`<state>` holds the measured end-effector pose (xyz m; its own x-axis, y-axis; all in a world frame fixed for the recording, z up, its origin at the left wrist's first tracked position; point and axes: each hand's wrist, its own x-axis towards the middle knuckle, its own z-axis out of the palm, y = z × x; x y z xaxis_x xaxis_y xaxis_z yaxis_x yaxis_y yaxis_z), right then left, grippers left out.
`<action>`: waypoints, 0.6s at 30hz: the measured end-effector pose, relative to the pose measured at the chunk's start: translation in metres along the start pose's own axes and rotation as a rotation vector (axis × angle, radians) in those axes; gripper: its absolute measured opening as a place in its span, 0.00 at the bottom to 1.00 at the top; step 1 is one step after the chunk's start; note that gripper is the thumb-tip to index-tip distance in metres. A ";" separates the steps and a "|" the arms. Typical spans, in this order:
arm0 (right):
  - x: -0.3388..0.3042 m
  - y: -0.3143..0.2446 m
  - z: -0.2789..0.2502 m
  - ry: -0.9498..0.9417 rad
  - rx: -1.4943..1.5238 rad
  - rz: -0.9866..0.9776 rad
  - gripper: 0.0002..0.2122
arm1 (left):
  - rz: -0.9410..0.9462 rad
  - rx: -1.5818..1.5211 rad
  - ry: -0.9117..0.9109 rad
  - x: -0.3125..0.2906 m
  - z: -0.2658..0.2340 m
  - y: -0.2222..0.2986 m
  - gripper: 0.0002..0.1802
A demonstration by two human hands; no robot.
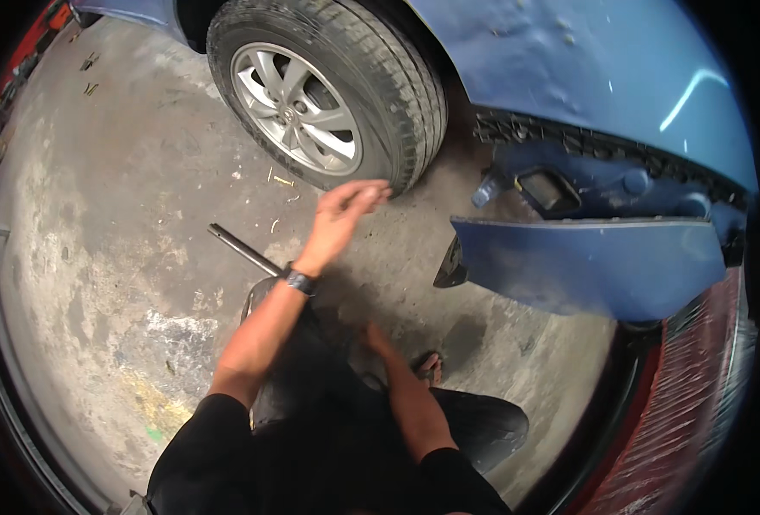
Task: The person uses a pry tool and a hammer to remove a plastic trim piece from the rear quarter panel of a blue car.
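Left hand (346, 208) half-curled before the wheel (290, 101), bar (244, 248) to its left, right hand (373, 336) low and blurred, from here I cannot tell either grip

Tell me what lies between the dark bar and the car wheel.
In the head view, concrete floor with a few small pale scraps lies between the dark bar and the car wheel.

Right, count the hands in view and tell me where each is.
2: the left hand is farther out, near the wheel; the right hand, blurred and partly hard to make out, is lower in the picture.
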<state>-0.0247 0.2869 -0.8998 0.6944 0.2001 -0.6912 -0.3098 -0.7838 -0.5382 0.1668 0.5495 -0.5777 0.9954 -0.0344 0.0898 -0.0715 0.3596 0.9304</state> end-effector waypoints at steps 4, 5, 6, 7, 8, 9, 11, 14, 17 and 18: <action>-0.002 0.000 -0.007 0.097 -0.258 -0.020 0.15 | 0.301 -0.201 0.030 0.058 0.077 0.044 0.17; -0.007 -0.009 -0.016 0.137 -0.218 0.004 0.15 | 0.336 -0.251 0.038 0.068 0.092 0.055 0.17; -0.013 -0.020 -0.029 0.183 -0.144 0.011 0.16 | 0.407 -0.299 0.036 0.075 0.099 0.064 0.17; -0.024 -0.031 -0.039 0.227 -0.060 -0.015 0.17 | 0.338 -0.301 0.011 0.079 0.102 0.070 0.16; -0.034 -0.041 -0.047 0.269 0.029 -0.043 0.18 | 0.306 -0.302 -0.024 0.082 0.105 0.074 0.16; -0.041 -0.050 -0.054 0.297 0.018 -0.039 0.18 | 0.255 -0.295 -0.050 0.084 0.108 0.076 0.16; -0.058 -0.059 -0.060 0.343 0.003 0.016 0.18 | 0.275 -0.318 -0.001 0.088 0.112 0.075 0.16; -0.084 -0.056 -0.057 0.442 -0.132 -0.083 0.18 | 0.273 -0.358 0.030 0.095 0.117 0.067 0.14; -0.100 -0.043 -0.048 0.407 0.102 0.110 0.18 | 0.281 -0.403 0.030 0.095 0.119 0.065 0.14; -0.102 -0.038 -0.043 0.406 0.077 0.116 0.18 | 0.287 -0.398 0.032 0.093 0.118 0.065 0.14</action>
<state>-0.0559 0.2709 -0.7881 0.8469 -0.1462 -0.5113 -0.4374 -0.7382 -0.5135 0.2475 0.4595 -0.4665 0.9411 0.1448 0.3056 -0.3192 0.6789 0.6612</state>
